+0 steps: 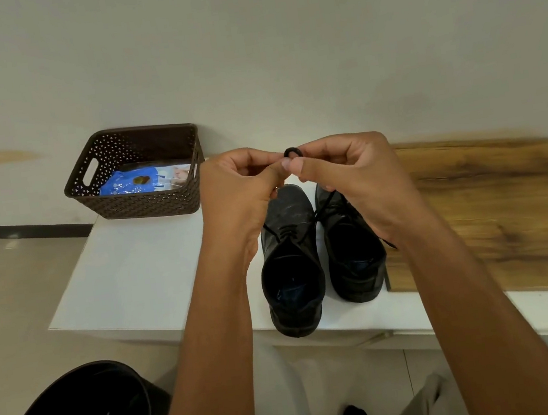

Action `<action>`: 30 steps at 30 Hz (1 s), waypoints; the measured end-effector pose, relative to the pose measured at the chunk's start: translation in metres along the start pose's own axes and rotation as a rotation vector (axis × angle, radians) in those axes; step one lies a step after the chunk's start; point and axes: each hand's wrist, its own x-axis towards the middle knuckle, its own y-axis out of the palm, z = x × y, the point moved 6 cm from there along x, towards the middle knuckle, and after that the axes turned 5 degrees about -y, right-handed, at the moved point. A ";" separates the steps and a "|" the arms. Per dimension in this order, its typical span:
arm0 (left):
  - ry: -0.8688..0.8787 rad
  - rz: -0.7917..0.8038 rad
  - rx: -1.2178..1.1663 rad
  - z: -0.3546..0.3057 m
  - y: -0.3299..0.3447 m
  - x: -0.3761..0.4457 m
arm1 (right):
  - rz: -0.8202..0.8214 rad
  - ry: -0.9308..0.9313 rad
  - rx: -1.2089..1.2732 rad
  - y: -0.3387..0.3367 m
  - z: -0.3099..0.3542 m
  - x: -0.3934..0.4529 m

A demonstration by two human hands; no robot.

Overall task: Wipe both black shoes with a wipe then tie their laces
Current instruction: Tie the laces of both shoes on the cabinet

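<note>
lace loop pinched above the two shoes

now, at the centre of the frame, a small loop of black lace [292, 152] is held up between both hands. the left hand [243, 190] has its fingers curled, with the tips pinching the lace beside the loop; the right hand [348, 174] pinches the loop between thumb and forefinger. both strands are seen running down to the right shoe [353, 249], so its bow is judged to be in progress. the left shoe [292, 267] stands just beside it, heels toward the lower edge, on the white surface [129, 280]; whether its lace is tied cannot be told.

the lace is judged thin, soft and limp, with no shape kept unless tension is maintained, so it is best held close to the loop's base. the shoes look stiff enough to stay put under a light pull.

at upper left a brown basket [147, 202] holds a blue wipe packet [132, 185].
</note>
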 end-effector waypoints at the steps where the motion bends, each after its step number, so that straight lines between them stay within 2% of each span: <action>1: 0.011 -0.016 0.018 0.000 0.000 0.000 | -0.033 -0.005 -0.019 0.000 0.000 0.000; 5: 0.046 -0.001 0.080 -0.001 0.005 -0.001 | -0.169 0.020 -0.064 -0.003 -0.007 0.002; 11: 0.057 0.137 0.106 0.000 0.010 -0.002 | -0.258 0.090 -0.042 -0.009 -0.013 0.001; 14: 0.049 0.164 0.114 0.003 0.012 -0.002 | -0.256 0.125 -0.050 -0.011 -0.016 0.001; 20: 0.055 0.122 0.191 0.007 0.009 0.000 | -0.125 0.128 -0.078 -0.008 -0.011 0.001; 24: 0.102 0.141 0.274 0.004 0.011 0.000 | -0.177 0.168 -0.065 -0.006 -0.013 0.001; 30: 0.140 0.198 0.244 0.001 0.013 0.000 | -0.236 0.270 0.087 -0.006 -0.020 -0.001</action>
